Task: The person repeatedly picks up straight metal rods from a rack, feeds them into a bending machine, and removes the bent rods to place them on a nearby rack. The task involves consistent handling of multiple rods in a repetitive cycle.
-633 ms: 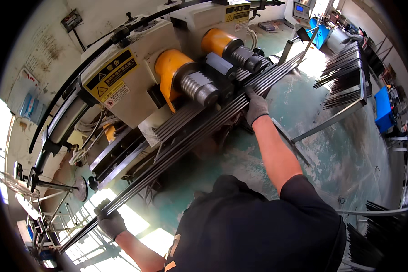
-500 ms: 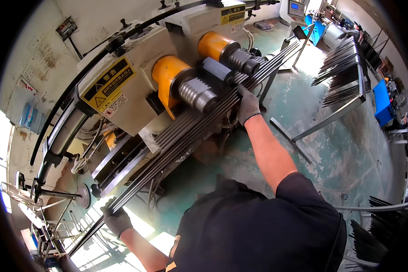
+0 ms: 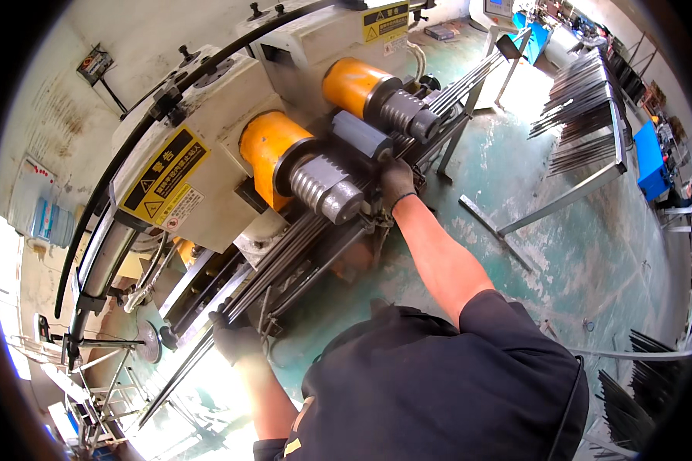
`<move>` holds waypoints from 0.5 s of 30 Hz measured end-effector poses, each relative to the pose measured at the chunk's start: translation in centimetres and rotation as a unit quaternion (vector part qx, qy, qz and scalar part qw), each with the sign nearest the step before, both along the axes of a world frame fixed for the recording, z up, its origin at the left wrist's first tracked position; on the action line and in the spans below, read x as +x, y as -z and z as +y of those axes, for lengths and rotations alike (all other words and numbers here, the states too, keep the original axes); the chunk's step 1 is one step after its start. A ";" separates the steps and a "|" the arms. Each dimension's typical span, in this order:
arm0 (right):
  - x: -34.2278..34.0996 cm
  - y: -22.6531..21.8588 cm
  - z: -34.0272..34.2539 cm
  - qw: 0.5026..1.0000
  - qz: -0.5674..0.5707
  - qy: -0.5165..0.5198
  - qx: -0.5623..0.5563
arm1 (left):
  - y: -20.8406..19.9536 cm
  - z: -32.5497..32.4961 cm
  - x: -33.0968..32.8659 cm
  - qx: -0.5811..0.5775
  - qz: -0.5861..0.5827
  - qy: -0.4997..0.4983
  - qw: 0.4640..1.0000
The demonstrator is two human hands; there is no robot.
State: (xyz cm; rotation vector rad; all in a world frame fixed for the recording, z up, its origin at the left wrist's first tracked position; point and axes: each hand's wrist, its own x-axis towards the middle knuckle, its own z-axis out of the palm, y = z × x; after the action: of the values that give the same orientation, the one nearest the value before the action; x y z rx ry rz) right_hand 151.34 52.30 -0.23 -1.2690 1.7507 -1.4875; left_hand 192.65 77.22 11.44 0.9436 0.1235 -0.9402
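Note:
A bundle of long, thin dark metal rods (image 3: 273,275) runs slantwise from lower left to upper right, along the front of a machine. My left hand (image 3: 237,340), in a dark glove, is closed round the rods near their lower-left part. Farther up, my gloved right hand (image 3: 397,181) grips the bundle just below a grey block (image 3: 360,137); its fingertips are partly hidden. Two orange cylinders (image 3: 275,142) with ribbed steel ends (image 3: 324,187) jut from the machine above the rods, the lower one between my hands.
A white machine body (image 3: 231,100) with yellow-and-black warning labels (image 3: 165,173) stands at the left. A metal rack (image 3: 565,198) at the right carries many dark rods. More dark rods (image 3: 653,376) lie at lower right. A metal stand (image 3: 457,146) is under the far rod ends.
The rods have shifted inward, under the ribbed steel ends. My left hand has moved up and right with them; my right hand has moved slightly left and down, closer to the machine.

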 end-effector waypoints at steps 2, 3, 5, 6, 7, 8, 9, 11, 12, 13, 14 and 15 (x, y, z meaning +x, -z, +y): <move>1.6 -2.0 0.4 0.981 -0.152 0.045 0.114 | 0.0 0.2 -0.7 -0.008 0.027 0.026 0.999; 3.1 -5.2 1.3 0.958 -0.224 0.075 0.164 | 0.1 0.7 -0.7 -0.021 0.024 0.042 0.999; 1.8 -5.3 0.8 0.932 -0.294 0.106 0.181 | 0.2 0.6 0.0 -0.082 0.050 0.095 0.991; 1.7 -5.4 0.5 0.922 -0.320 0.115 0.187 | 0.6 1.0 0.9 -0.113 0.063 0.117 0.985; 2.1 -5.8 0.4 0.919 -0.325 0.119 0.188 | 2.1 1.7 3.2 -0.173 0.034 0.153 0.972; 2.0 -6.0 0.6 0.916 -0.331 0.128 0.190 | 2.1 2.2 5.0 -0.163 0.056 0.115 0.978; 1.6 -6.1 1.1 0.944 -0.252 0.113 0.183 | 2.0 2.7 6.9 -0.153 0.077 0.076 0.982; 1.5 -6.4 1.4 0.974 -0.119 0.071 0.179 | 2.7 4.1 11.8 -0.103 0.063 -0.077 0.990; 1.2 -6.3 1.4 0.979 -0.067 0.054 0.182 | 2.5 5.1 12.5 -0.120 0.036 -0.025 0.992; 1.5 -6.0 0.9 0.978 -0.045 0.025 0.202 | 3.7 6.1 14.6 -0.096 0.037 -0.037 0.994; 1.4 -5.2 0.7 0.978 -0.004 0.009 0.209 | 3.5 5.8 14.1 -0.084 0.043 -0.048 0.994; 1.2 -4.5 0.7 0.976 0.036 -0.004 0.215 | 3.4 5.6 13.6 -0.071 0.049 -0.059 0.994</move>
State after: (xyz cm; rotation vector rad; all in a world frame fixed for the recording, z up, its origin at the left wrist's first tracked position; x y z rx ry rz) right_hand 152.58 53.05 4.24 -1.1080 1.9759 -0.9889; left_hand 206.21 82.82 7.99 0.7500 0.1915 -0.8738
